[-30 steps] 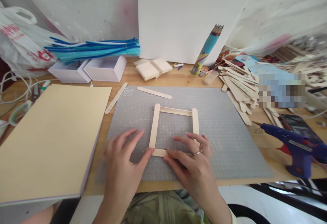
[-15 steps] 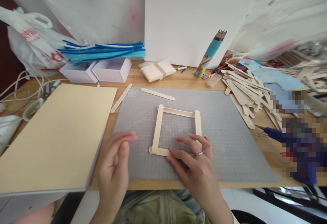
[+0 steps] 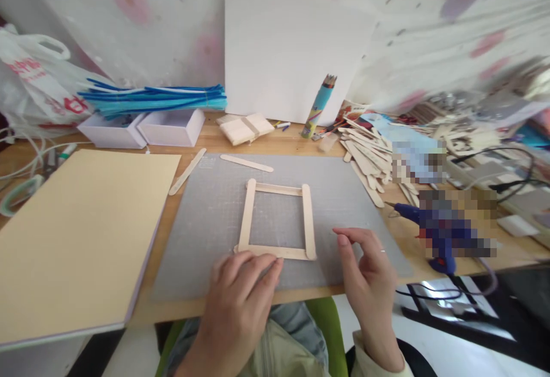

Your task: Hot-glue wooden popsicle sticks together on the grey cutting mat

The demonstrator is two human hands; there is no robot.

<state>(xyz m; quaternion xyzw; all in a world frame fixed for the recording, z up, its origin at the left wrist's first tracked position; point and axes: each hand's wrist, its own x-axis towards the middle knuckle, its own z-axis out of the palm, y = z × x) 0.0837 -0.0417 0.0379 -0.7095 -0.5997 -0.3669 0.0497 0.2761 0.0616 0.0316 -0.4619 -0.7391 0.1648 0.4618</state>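
Observation:
A square frame of wooden craft sticks (image 3: 248, 213) lies on the grey cutting mat (image 3: 195, 228), overlapped at its corners. My left hand (image 3: 244, 285) is at its near side, fingers closed along the bottom stick and thumb close by its edge. To the right of the frame, my right hand (image 3: 369, 268) hovers over the mat, loosely curled, with nothing visible in it. A loose craft stick (image 3: 247, 163) rests on the mat's far part, and another stick (image 3: 188, 172) crosses its far left corner.
At the right lie a blue glue gun (image 3: 442, 228), partly pixelated, and a pile of craft sticks (image 3: 365, 150). Cream board (image 3: 90, 239) covers the left side. Behind are white boxes (image 3: 172, 130), blue pipe cleaners (image 3: 154, 97), bundled sticks (image 3: 246, 129) and a pencil tube (image 3: 318, 108).
My right hand has let go of the frame and moved right. My left hand has come over to the frame's near edge. The view has turned to the right.

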